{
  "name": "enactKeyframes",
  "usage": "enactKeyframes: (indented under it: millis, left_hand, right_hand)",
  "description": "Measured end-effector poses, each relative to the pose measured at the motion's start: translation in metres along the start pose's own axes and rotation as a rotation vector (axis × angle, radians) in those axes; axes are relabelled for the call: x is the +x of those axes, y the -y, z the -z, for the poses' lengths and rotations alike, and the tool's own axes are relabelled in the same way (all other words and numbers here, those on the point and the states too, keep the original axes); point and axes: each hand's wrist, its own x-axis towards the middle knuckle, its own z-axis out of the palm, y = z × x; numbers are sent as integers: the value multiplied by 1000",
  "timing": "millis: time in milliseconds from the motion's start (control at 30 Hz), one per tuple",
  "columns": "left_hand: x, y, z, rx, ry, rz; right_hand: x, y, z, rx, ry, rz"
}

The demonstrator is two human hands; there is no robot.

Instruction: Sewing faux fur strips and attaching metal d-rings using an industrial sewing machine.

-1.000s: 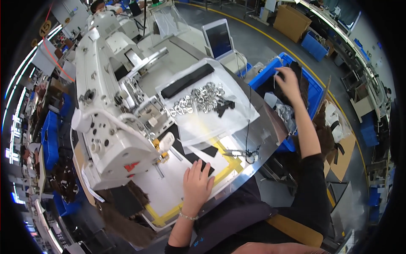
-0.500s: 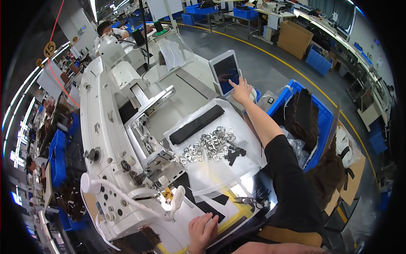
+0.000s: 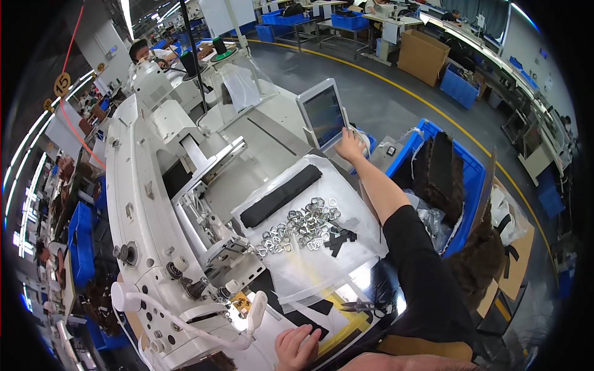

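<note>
My right hand (image 3: 351,146) reaches out to the lower right edge of a tilted touch screen (image 3: 323,115) in a pale frame. Its fingers are bent but apart and grip nothing that I can see. Near the front edge my left hand (image 3: 297,347) lies open, fingertips by a black strip (image 3: 307,321). Between the hands, white plastic sheeting (image 3: 365,238) bears a pile of metal rings (image 3: 307,224), a long black fabric roll (image 3: 281,196) and several short black straps (image 3: 340,238). Scissors (image 3: 362,306) rest to the right of my left hand.
A large white sewing machine (image 3: 139,185) fills the left, with a bent white lamp (image 3: 185,318) at its front. To the right stands a blue crate (image 3: 473,179) with dark brown furry pieces (image 3: 438,173). Someone (image 3: 148,52) sits beyond the machine, near thread cones (image 3: 219,48).
My right hand has drawn back from the screen's face to its lower right edge, and its fingers have bent. The left hand stays nearly in place. The view has shifted slightly.
</note>
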Motion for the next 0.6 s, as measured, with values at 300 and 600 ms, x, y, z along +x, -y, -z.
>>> enactKeyframes:
  millis: [300,600]
  left_hand:
    - [0,-1,1,-11,44,12]
    - [-15,4,-2,13,89,-15]
  right_hand:
    - [6,-3,0,58,61,-51]
    - [-3,10,14,54,-223,109]
